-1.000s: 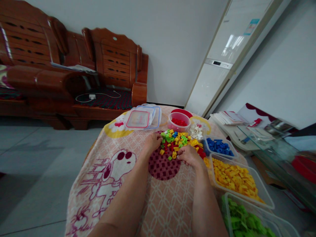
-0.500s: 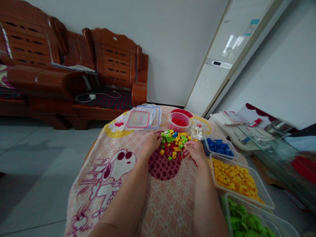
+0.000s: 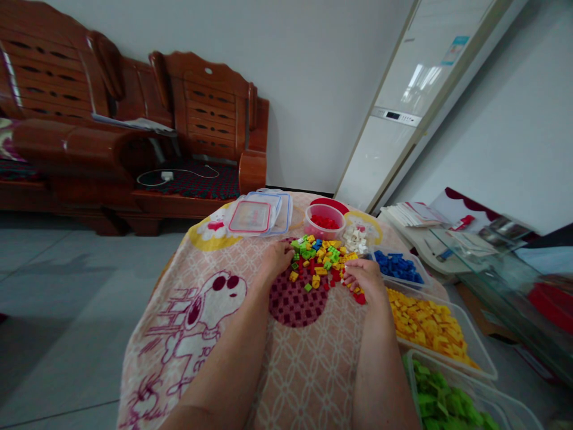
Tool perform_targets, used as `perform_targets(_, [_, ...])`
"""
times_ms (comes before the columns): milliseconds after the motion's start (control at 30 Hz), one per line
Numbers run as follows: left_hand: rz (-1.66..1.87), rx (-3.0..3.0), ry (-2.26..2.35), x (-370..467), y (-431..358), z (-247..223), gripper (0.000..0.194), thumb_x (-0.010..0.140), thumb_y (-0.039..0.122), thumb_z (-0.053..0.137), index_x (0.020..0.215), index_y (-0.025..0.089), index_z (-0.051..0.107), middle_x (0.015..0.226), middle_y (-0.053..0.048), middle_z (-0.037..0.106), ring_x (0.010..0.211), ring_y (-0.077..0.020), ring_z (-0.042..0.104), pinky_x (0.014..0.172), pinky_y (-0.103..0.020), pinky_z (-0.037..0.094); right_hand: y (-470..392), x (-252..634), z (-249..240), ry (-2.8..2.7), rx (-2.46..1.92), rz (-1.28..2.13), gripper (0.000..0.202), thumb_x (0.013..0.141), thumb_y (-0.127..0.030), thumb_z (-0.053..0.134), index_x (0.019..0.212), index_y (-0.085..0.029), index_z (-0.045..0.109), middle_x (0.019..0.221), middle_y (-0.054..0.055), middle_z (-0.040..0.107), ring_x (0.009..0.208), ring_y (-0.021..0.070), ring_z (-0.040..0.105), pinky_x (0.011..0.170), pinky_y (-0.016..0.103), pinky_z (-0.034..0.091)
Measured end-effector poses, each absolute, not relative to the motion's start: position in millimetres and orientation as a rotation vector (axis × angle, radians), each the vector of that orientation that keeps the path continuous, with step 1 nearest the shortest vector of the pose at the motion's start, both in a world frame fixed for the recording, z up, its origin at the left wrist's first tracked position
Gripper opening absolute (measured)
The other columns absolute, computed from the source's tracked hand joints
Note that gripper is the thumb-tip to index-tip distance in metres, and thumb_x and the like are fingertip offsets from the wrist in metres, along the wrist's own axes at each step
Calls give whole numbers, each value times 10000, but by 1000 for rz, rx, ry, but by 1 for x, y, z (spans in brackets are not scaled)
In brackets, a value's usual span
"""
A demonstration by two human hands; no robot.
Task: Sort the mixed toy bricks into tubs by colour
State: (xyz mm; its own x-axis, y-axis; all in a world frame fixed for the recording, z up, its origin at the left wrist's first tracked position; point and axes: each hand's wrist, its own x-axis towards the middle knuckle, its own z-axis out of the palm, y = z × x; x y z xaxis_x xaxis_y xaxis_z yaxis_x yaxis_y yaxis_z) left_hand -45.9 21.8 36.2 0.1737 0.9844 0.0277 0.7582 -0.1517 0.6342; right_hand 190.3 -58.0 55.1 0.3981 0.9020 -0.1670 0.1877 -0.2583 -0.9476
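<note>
A mixed pile of toy building bricks point(image 3: 320, 257) in green, yellow, red, blue and white lies on the cloth. At the pile's left edge is my left hand point(image 3: 278, 260), its fingers curled in against the bricks; whatever is in them is hidden. My right hand point(image 3: 364, 276) hovers by the pile's right side, with thumb and fingers pinched on what looks like a small white brick point(image 3: 346, 270). Red and yellow bricks point(image 3: 359, 297) lie beneath that hand. Behind it is a small heap of white bricks point(image 3: 356, 240).
A round tub of red bricks point(image 3: 325, 206) stands behind the pile. To the right are boxes of blue bricks point(image 3: 397, 267), yellow bricks point(image 3: 430, 319) and green bricks point(image 3: 447, 397). Clear lids point(image 3: 250, 216) lie at back left. A glass-topped stand point(image 3: 487, 269) adjoins the table.
My right hand has shifted right, away from the pile's middle toward the blue and yellow boxes, uncovering red and yellow bricks. My left hand has stayed almost in place.
</note>
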Motion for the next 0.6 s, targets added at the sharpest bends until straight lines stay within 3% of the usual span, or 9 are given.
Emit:
perform_targets(100, [615, 1976, 1630, -46, 22, 36, 266, 854, 256, 496, 911, 188, 746, 739, -28, 729, 784, -160, 659, 727, -230, 459, -54, 188, 52, -946, -1650, 912, 294, 607, -233, 626, 868, -101, 651, 550, 24, 645, 464, 163, 614, 345, 208, 435])
perform_targets(200, [611, 1979, 1629, -46, 22, 36, 269, 856, 257, 490, 909, 187, 745, 750, -30, 731, 784, -159, 657, 735, -232, 460, -46, 188, 49, -848, -1396, 664, 510, 631, -289, 631, 1101, -92, 623, 817, 73, 728, 739, 202, 701, 589, 272, 578])
perform_targets(300, [602, 2000, 1632, -46, 22, 36, 272, 858, 252, 485, 905, 190, 745, 755, -29, 731, 785, -161, 655, 742, -235, 458, -42, 192, 47, -820, -1296, 558, 611, 642, -313, 632, 1208, -89, 579, 994, 110, 726, 894, 224, 699, 735, 318, 587])
perform_targets(467, [601, 2002, 1652, -46, 21, 38, 266, 857, 257, 496, 931, 202, 746, 768, -27, 733, 805, -165, 657, 751, -236, 456, -48, 195, 49, -865, -1473, 674, 399, 633, -306, 622, 964, -86, 658, 682, 59, 697, 569, 181, 664, 526, 272, 559])
perform_targets(600, [607, 2009, 1645, -46, 22, 36, 270, 857, 257, 495, 927, 199, 749, 790, -33, 738, 822, -171, 661, 759, -241, 460, -51, 194, 48, -1023, -1645, 729, 325, 678, -336, 593, 890, -106, 678, 602, 39, 665, 471, 158, 613, 424, 239, 492])
